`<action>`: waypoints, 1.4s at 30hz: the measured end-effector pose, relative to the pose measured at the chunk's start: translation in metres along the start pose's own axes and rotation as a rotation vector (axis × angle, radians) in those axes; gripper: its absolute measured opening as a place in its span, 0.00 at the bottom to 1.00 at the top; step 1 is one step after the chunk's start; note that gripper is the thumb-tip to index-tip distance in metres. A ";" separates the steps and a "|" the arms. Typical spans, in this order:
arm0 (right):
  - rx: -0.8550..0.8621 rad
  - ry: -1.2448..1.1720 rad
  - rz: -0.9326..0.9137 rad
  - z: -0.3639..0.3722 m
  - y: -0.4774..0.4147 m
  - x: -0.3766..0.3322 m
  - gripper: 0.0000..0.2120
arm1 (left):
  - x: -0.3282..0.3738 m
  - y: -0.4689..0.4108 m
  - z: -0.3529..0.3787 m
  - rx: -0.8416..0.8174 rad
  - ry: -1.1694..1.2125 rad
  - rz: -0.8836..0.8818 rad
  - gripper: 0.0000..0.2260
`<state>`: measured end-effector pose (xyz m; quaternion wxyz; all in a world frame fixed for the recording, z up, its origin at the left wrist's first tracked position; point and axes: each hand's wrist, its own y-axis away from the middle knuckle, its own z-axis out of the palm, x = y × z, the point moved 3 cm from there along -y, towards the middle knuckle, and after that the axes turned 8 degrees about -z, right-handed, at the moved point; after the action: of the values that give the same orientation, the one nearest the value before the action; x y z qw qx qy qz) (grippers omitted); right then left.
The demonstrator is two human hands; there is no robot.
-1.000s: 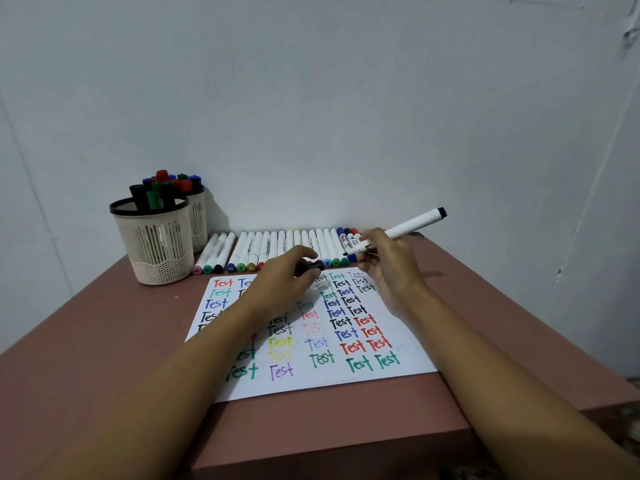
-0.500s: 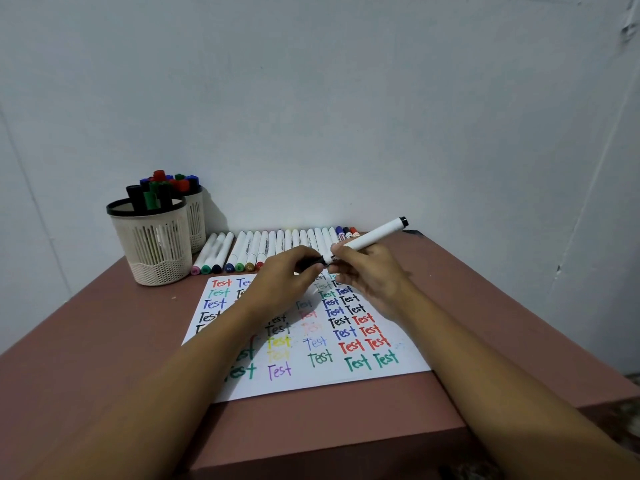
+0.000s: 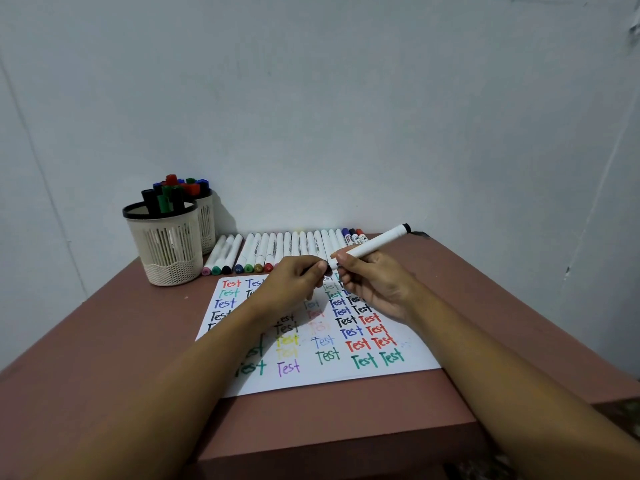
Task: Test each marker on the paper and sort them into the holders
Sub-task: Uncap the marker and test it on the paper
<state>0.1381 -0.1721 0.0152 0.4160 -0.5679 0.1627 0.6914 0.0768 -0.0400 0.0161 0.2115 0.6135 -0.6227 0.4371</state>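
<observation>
My right hand (image 3: 375, 284) grips a white marker (image 3: 375, 244) with a black end, its far end angled up and to the right. My left hand (image 3: 292, 284) pinches the marker's black cap (image 3: 327, 267), which meets the marker's near end. Both hands hover over the paper (image 3: 322, 341), a white sheet filled with the word "Test" in many colours. A row of white markers (image 3: 277, 249) lies along the wall behind the paper. Two cream mesh holders (image 3: 165, 244) stand at the back left, the rear holder (image 3: 207, 220) partly hidden; both hold capped markers.
The brown table (image 3: 114, 344) ends in a front edge near me and a right edge close to the paper. A pale wall (image 3: 311, 116) rises directly behind the marker row and the holders.
My right hand brought the marker down and left, until its near end met the cap in my left hand. The left hand stayed nearly still.
</observation>
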 end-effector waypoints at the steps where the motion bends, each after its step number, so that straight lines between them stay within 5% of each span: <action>1: -0.009 -0.008 0.006 0.000 0.001 0.000 0.03 | 0.000 0.000 0.001 -0.017 0.030 -0.010 0.16; 10: 0.043 -0.079 0.009 0.000 -0.003 -0.004 0.03 | 0.003 -0.002 -0.003 -0.024 0.478 -0.188 0.10; 15: 0.225 -0.315 -0.031 -0.013 -0.004 -0.008 0.09 | 0.003 -0.005 -0.020 0.148 0.776 -0.267 0.07; 17: 0.327 -0.180 -0.102 -0.022 -0.005 -0.008 0.08 | 0.003 -0.005 -0.033 0.265 0.812 -0.241 0.06; 19: 0.368 0.321 -0.191 -0.025 -0.002 -0.006 0.08 | 0.007 -0.003 -0.048 0.372 0.819 -0.181 0.04; 22: 0.145 1.139 -0.282 -0.020 -0.003 0.007 0.11 | 0.017 0.000 -0.079 0.548 0.679 -0.069 0.06; 25: -0.116 1.490 -0.188 -0.021 -0.010 0.021 0.18 | 0.029 -0.001 -0.119 0.675 0.422 -0.015 0.09; 29: -0.127 1.482 -0.191 -0.024 -0.013 0.024 0.19 | 0.042 0.001 -0.181 0.850 0.110 -0.005 0.10; 35: -0.133 1.512 -0.205 -0.022 -0.018 0.024 0.19 | 0.061 0.007 -0.242 0.986 -0.030 0.033 0.08; 42: -0.133 1.516 -0.211 -0.016 -0.017 0.021 0.19 | 0.036 0.001 -0.225 0.861 -0.308 -0.103 0.14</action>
<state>0.1613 -0.1650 -0.0051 0.2194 -0.9229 0.3066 0.0779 0.0089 0.1197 0.1638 -0.1360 0.7335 -0.3772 0.5488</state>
